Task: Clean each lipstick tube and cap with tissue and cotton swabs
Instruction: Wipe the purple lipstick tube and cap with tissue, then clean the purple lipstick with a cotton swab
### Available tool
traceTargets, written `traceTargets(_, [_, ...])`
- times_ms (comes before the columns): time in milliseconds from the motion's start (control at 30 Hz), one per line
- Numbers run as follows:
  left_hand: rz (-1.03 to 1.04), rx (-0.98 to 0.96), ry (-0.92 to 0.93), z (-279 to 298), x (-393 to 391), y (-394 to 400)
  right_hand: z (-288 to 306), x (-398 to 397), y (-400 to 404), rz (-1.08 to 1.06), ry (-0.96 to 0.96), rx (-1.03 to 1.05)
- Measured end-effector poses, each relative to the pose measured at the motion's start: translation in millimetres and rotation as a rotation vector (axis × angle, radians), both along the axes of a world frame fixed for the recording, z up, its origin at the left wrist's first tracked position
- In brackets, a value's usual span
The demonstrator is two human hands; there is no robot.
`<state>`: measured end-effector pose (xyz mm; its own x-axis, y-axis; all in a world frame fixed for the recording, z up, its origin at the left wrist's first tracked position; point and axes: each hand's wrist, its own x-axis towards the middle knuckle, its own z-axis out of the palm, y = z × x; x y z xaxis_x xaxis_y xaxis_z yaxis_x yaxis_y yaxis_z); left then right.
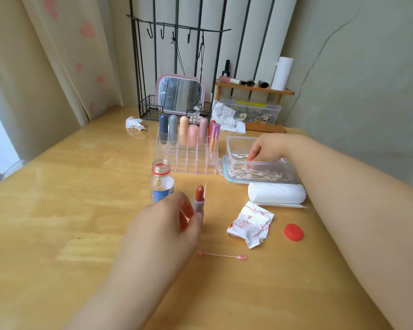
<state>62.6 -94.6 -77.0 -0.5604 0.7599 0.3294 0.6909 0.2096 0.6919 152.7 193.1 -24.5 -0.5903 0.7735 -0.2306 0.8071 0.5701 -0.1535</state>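
The lipstick [199, 201] stands upright on the counter [81, 210], just right of the open plastic bottle [161, 181], which serves as the landmark here. The left hand [167, 225] pinches its lilac base between thumb and fingers, so that grip is closed around the tube. The red-orange stick is wound out and bare, with no cap on it.

Well right of the bottle and a little behind it, the right hand [267, 147] reaches into a clear box of cotton swabs [253, 171]. Its fingertips dip among the swabs; I cannot tell whether they have pinched one yet.

The lipstick looks light and stiff in its smooth plastic barrel, likely slick, and easy to tip over on its narrow foot. The waxy stick should be soft and easily dented or smeared, so the base is the sensible place to hold it, leaving the rim free for wiping.

Right of the bottle, past the lipstick, lies a crumpled tissue [249, 223] streaked with red, thin and limp. In front of it lies a used swab [221, 256] with pink tips. A white paper roll [275, 194] lies behind the tissue, and a red bottle cap [293, 232] sits farther right. Behind the bottle, a clear rack [188, 160] holds rounded pastel lipstick tubes [193, 132].
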Motion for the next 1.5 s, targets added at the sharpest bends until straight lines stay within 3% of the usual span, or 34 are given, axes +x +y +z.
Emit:
traceTargets(233, [-0.012, 0.017, 0.007, -3, 0, -1, 2, -3, 5, -0.038, -0.028, -0.270])
traceTargets(533, [-0.013, 0.003, 0.011, -1, 1, -2, -3, -11, 7, -0.025, -0.014, -0.368])
traceTargets(667, [-0.023, -0.002, 0.024, 0, 0, -2, -7, -3, 7, -0.063, 0.206, -0.286])
traceTargets(867, [-0.023, -0.009, -0.011, 4, 2, -3, 2, 18, -18, -0.061, 0.835, -0.159])
traceTargets(967, [0.048, 0.049, -0.023, 5, -1, -1, 7, 25, -52, 0.005, 1.030, -0.066])
traceTargets(1067, [0.184, 0.212, -0.070, -1, -10, 2, 1, 29, -95, 0.014, 1.077, -0.031])
traceTargets(1167, [0.260, 0.299, -0.124, -13, -29, 8, -10, 34, -130, -0.050, 0.990, 0.027])
traceTargets(1267, [0.217, 0.232, -0.188, -26, -44, 17, -19, 42, -155, -0.116, 0.941, -0.075])
traceTargets(1500, [0.094, 0.118, -0.283, -36, -52, 27, -27, 50, -192, -0.097, 1.088, -0.274])
